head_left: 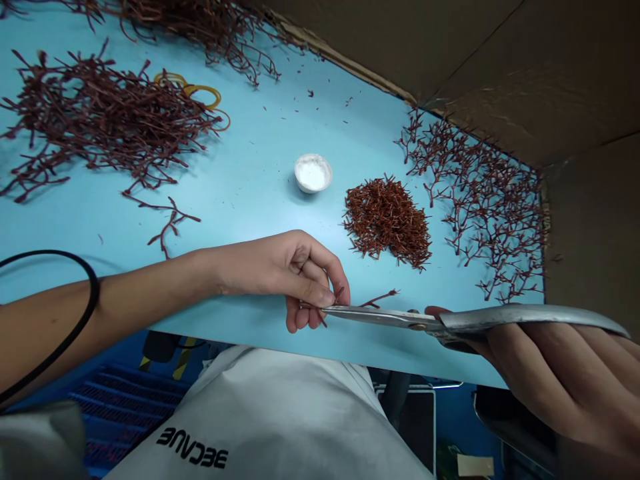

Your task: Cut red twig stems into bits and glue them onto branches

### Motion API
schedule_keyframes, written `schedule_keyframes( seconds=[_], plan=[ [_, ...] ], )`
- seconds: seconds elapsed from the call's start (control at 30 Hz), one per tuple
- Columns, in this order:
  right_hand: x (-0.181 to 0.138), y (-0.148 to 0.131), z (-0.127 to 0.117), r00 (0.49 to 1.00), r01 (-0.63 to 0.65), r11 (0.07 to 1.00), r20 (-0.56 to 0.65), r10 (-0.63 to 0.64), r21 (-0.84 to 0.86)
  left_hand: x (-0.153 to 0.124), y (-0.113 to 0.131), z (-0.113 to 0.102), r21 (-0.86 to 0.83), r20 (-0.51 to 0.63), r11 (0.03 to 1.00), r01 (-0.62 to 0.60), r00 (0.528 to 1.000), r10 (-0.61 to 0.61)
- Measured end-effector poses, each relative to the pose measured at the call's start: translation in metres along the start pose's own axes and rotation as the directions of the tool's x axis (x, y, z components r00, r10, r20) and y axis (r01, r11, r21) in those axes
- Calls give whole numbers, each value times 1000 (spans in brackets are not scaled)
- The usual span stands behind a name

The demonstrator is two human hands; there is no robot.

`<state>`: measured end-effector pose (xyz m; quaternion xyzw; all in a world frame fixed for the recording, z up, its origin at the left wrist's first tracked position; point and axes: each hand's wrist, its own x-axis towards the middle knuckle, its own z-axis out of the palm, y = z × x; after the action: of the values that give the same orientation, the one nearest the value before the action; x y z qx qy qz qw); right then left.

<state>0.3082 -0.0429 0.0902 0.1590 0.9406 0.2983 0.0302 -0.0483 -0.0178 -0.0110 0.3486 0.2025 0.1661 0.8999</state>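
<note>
Sprig, thin, red-brown and forked, sits at the near edge of the blue desk, its end pinched in the left hand and its free end sticking out to the right. Looks light, stiff and probably brittle; best held by the main stem close to the cut point, since the side branches could snap.

Left to right: black cord looped around the left forearm. Big tangled pile of sprigs on the far left, yellow rubber bands just beside it, one stray sprig nearer the front. Left hand is clenched on the sprig, fingers curled under. White cup holding white powder stands mid-desk. Right of that, a dense heap of short cut pieces, then a spread of loose branched sprigs against a cardboard box wall. Long metal scissors reach left, tips right at the sprig near the left fingers. Right hand is closed firmly around the scissors handle.
</note>
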Motion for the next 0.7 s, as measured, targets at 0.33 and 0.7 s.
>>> schedule_keyframes(
  seconds=[0.33,0.7],
  plan=[
    [7,-2,0,1000,-2,1000,8,2,-13,0,0,1,19,-60,1000,-18,998,19],
    [-2,-4,-9,995,-65,997,80,61,45,-1,2,1,18,-42,1000,-24,999,25]
  ],
)
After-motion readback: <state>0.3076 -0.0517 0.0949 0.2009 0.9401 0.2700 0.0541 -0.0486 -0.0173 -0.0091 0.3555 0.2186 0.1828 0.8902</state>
